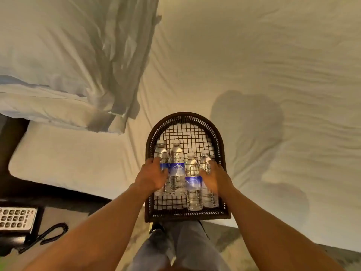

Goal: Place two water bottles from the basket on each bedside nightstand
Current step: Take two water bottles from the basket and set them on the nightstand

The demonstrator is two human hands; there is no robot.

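Observation:
A dark wicker basket (218, 141) lies on the bed's white sheet, with several clear water bottles with blue labels lying side by side in it. My left hand (153, 176) curls over the leftmost bottle (161, 153), fingers on its far side and thumb by the label. My right hand (215, 178) wraps over the rightmost bottle (210, 198). Two more bottles (176, 163) (192, 190) lie between my hands. All bottles still rest in the basket. Both hands are slightly blurred.
White pillows (58, 79) are piled at the upper left of the bed (273, 65). A dark nightstand (11, 241) at the lower left carries a telephone (16, 217) with a coiled cord. My legs in jeans stand against the bed edge.

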